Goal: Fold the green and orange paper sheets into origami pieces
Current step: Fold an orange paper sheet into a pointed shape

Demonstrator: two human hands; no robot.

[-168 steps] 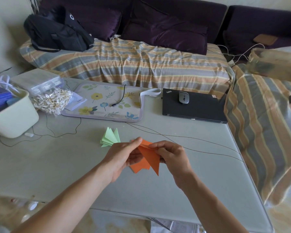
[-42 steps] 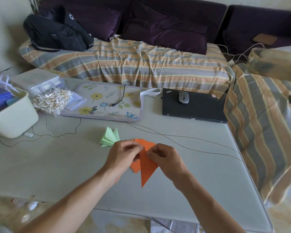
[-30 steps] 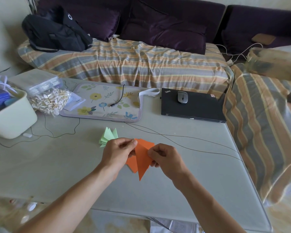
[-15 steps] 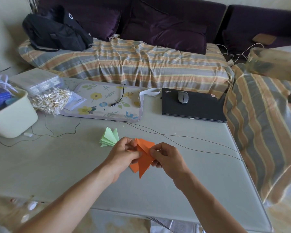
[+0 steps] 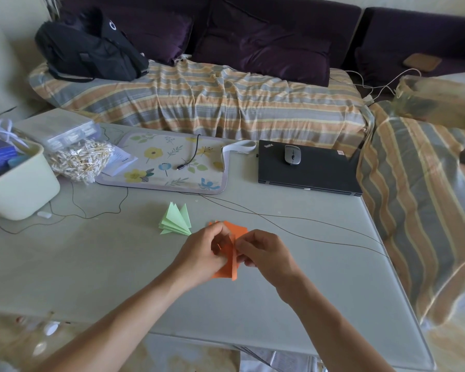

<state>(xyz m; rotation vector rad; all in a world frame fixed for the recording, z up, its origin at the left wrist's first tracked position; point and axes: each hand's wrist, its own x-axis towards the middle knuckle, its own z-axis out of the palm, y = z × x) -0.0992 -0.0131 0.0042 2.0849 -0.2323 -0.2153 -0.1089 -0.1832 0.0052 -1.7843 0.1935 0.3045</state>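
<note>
Your left hand (image 5: 203,253) and right hand (image 5: 266,253) both pinch the orange paper (image 5: 230,260), which you hold just above the tabletop (image 5: 91,264), close to its near edge. The left hand's fingers curl over the upper left flaps; the right hand's thumb and fingers nip the right edge of the narrow folded part. The sheet is already part folded, with a pointed end hanging down and several flaps fanned at the top.

The main risk is a crooked crease. You work in the air with nothing firm beneath the paper, so if one hand pulls harder than the other, the layers can slide and the edges stop matching. Pressed then, the fold sets skewed and is hard to undo cleanly. Your own fingers hide the spot where the layers meet, so you probably cannot see whether they line up before you press.

A hard pinch at the stacked layers may also tear or crumple the thin tip. And if either hand lets go too soon, the flaps will likely spring apart.

The green piece (image 5: 175,220) lies folded on the tabletop just beyond your left hand, near but not touching it. A sweep of your wrist could knock it or flatten its fan. A thin cable (image 5: 293,218) runs across the tabletop just past the orange paper; lowering the paper onto it would leave a ridge under the crease.
</note>
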